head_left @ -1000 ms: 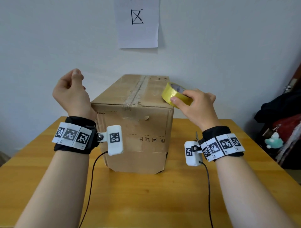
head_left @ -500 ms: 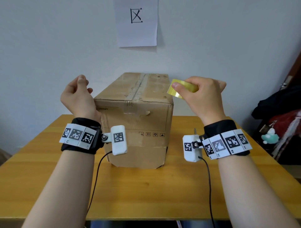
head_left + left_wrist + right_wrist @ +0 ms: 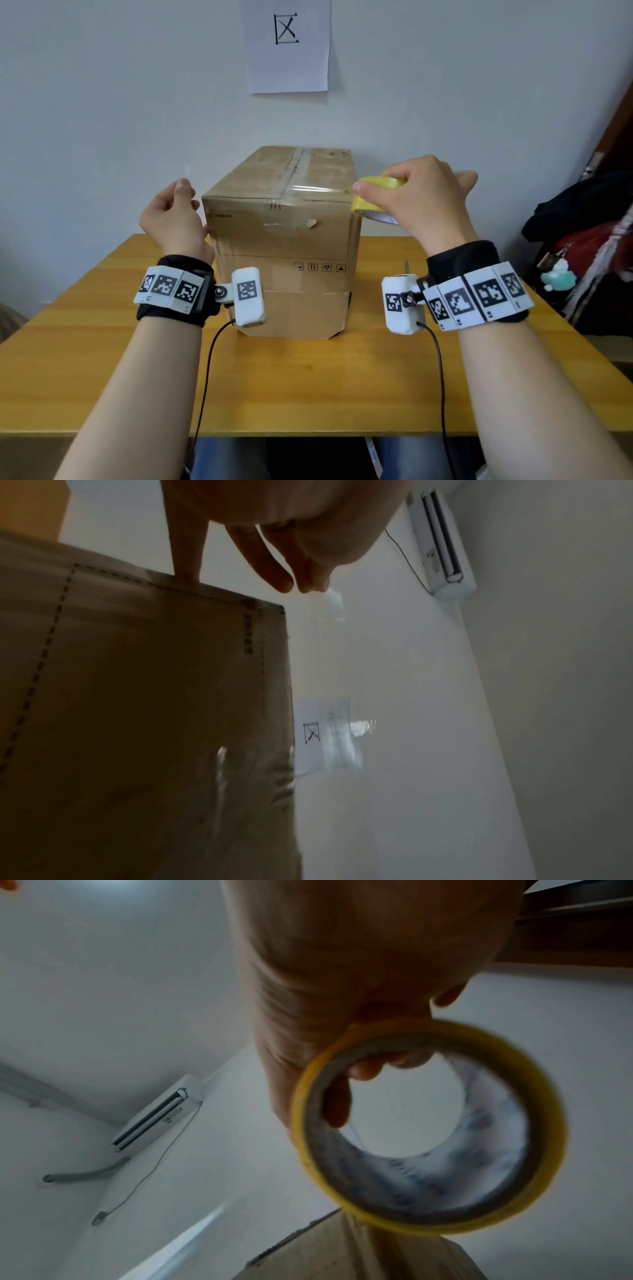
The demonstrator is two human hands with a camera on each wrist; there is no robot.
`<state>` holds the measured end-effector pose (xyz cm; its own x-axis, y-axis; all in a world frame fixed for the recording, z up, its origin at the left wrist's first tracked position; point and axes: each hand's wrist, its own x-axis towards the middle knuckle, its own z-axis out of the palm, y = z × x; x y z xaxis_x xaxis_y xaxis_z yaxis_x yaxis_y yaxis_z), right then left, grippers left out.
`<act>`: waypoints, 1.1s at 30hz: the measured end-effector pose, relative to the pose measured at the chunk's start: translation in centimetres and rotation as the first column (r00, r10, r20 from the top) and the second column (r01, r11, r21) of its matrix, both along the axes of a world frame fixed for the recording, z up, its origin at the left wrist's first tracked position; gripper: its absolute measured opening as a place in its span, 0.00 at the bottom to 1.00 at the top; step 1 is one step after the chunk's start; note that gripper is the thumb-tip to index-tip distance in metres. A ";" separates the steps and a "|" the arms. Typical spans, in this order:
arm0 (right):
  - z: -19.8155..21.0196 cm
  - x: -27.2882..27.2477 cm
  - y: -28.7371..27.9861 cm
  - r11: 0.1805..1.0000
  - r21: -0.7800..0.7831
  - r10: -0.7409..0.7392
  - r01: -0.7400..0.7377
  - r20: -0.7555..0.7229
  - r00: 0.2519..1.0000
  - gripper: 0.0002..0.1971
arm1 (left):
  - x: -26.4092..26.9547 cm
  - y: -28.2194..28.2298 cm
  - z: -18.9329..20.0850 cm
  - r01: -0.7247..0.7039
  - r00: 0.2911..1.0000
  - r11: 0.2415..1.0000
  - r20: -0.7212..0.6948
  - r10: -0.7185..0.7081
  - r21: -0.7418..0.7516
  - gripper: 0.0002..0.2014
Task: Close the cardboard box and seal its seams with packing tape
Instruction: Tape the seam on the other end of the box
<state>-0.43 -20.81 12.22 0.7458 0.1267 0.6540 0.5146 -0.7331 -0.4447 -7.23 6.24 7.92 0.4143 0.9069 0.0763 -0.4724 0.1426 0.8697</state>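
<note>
Cardboard box (image 3: 284, 240) stands closed on the bench (image 3: 308, 387), toward the far edge, roughly mid-width, long axis running away from the person. Older tape runs along its top centre seam.

Right hand (image 3: 421, 202) is at the box's near-right top corner, gripping the yellow tape roll (image 3: 375, 198): thumb over the outer rim, and in the right wrist view fingers (image 3: 363, 1069) hooked through the core. Roll (image 3: 428, 1123) sits just off the box's right side, level with the top edge.

A stretch of clear tape (image 3: 308, 192) spans the near top edge of the box from the roll toward the left hand; glare shows on it. In the left wrist view the clear strip (image 3: 329, 607) hangs from the fingertips beside the box corner (image 3: 274, 610).

Left hand (image 3: 171, 219) is at the box's near-left top corner, fingers curled, fingertips (image 3: 308, 585) pinching the free end of the tape; one finger (image 3: 186, 569) touches the box's top edge. Whether the strip is already stuck down to the cardboard, cannot tell.

Around: paper sheet (image 3: 287, 44) with a printed mark on the wall behind the box; wall air conditioner (image 3: 441, 542) high up; dark bags and clothing (image 3: 589, 246) off the bench's right edge. Wrist-camera cables (image 3: 212, 370) trail over the bench's near edge. Both wrists carry marker bands. Nothing sits between the hands and the box.
</note>
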 end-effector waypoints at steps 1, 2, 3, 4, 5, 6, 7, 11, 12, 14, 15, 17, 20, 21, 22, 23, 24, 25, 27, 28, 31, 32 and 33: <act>-0.1 0.0 0.0 0.999 -0.020 -0.050 0.050 0.013 0.999 0.24 | -0.1 0.1 -0.1 -0.001 1.000 1.000 -0.005 0.001 -0.016 0.04; -0.1 0.0 -0.1 0.994 -0.044 -0.102 0.103 0.027 0.994 0.23 | -0.2 0.3 -0.1 0.004 1.000 0.999 -0.008 -0.004 -0.037 0.04; -0.2 0.0 -0.3 0.988 -0.058 -0.140 0.141 0.031 0.990 0.23 | -0.3 0.3 -0.2 0.014 1.000 0.998 -0.011 -0.015 -0.054 0.04; -0.3 0.0 -0.5 0.985 -0.063 -0.160 0.161 0.027 0.987 0.23 | -0.3 0.4 -0.2 0.026 0.999 0.998 -0.018 -0.027 -0.062 0.03; -0.5 0.2 -0.5 0.984 -0.062 -0.166 0.167 0.015 0.986 0.23 | -0.3 0.4 -0.2 0.033 0.999 0.998 -0.025 -0.034 -0.060 0.03; -0.7 0.2 -0.5 0.984 -0.056 -0.170 0.170 0.004 0.985 0.24 | -0.2 0.4 -0.2 0.035 0.999 0.998 -0.028 -0.037 -0.055 0.03; -0.9 0.3 -0.5 0.983 -0.052 -0.174 0.174 0.000 0.985 0.24 | -0.2 0.4 -0.2 0.035 0.999 0.998 -0.028 -0.036 -0.057 0.03; -1.2 0.5 0.2 0.984 -0.039 -0.172 0.172 -0.004 0.985 0.26 | -0.1 0.7 -0.3 0.037 0.998 0.997 -0.052 -0.040 -0.072 0.03; -1.2 0.5 0.3 0.984 -0.041 -0.174 0.173 -0.007 0.985 0.26 | -0.1 0.8 -0.3 0.042 0.997 0.996 -0.060 -0.047 -0.080 0.03; -1.3 0.6 0.5 0.982 -0.048 -0.184 0.183 -0.004 0.983 0.25 | -0.1 1.0 -0.4 0.055 0.995 0.994 -0.074 -0.062 -0.091 0.02; -1.3 0.7 0.6 0.981 -0.045 -0.188 0.187 -0.003 0.982 0.25 | -0.1 1.0 -0.4 0.062 0.994 0.994 -0.081 -0.070 -0.094 0.02; -1.3 1.0 0.7 0.980 -0.036 -0.195 0.194 -0.002 0.981 0.24 | 0.1 1.1 -0.4 0.075 0.993 0.992 -0.089 -0.084 -0.100 0.02; -1.4 1.3 0.9 0.976 -0.044 -0.215 0.215 0.007 0.977 0.25 | 0.4 1.4 -0.4 0.086 0.990 0.991 -0.102 -0.097 -0.106 0.03; -1.4 1.5 1.1 0.974 -0.044 -0.222 0.222 0.009 0.975 0.25 | 0.5 1.5 -0.5 0.094 0.988 0.990 -0.109 -0.106 -0.108 0.03; -1.4 1.6 1.2 0.973 -0.045 -0.228 0.228 0.009 0.974 0.25 | 0.6 1.6 -0.6 0.103 0.986 0.988 -0.116 -0.116 -0.111 0.03; -1.5 1.7 1.4 0.971 -0.047 -0.232 0.233 0.007 0.973 0.24 | 0.6 1.7 -0.7 0.113 0.985 0.987 -0.121 -0.127 -0.113 0.04; -1.5 1.8 1.5 0.971 -0.048 -0.236 0.236 0.003 0.972 0.24 | 0.7 1.9 -0.8 0.124 0.982 0.986 -0.126 -0.138 -0.113 0.05; -1.6 1.9 1.7 0.970 -0.047 -0.239 0.239 -0.002 0.971 0.24 | 0.7 2.0 -0.9 0.136 0.979 0.985 -0.135 -0.150 -0.110 0.06; -1.8 2.1 1.9 0.967 -0.045 -0.250 0.249 -0.009 0.968 0.24 | 1.0 2.4 -1.0 0.159 0.972 0.982 -0.156 -0.173 -0.102 0.09; -1.9 2.2 1.9 0.966 -0.044 -0.256 0.255 -0.011 0.967 0.25 | 1.1 2.6 -1.0 0.167 0.970 0.981 -0.164 -0.181 -0.097 0.09; -2.1 2.3 2.1 0.964 -0.039 -0.262 0.261 -0.017 0.965 0.26 | 1.5 3.0 -1.1 0.190 0.962 0.978 -0.182 -0.202 -0.082 0.10; -2.1 2.4 2.1 0.964 -0.039 -0.264 0.263 -0.018 0.964 0.26 | 1.7 3.1 -1.1 0.199 0.960 0.977 -0.187 -0.211 -0.078 0.10; -2.1 2.4 2.1 0.963 -0.039 -0.267 0.267 -0.020 0.963 0.26 | 1.8 3.2 -1.2 0.211 0.956 0.975 -0.192 -0.222 -0.074 0.10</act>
<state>1.99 -18.76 10.09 0.7715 -0.0561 0.6338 0.2873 -0.8581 -0.4256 -5.41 9.43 6.72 0.6031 0.7944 -0.0718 -0.2449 0.2700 0.9312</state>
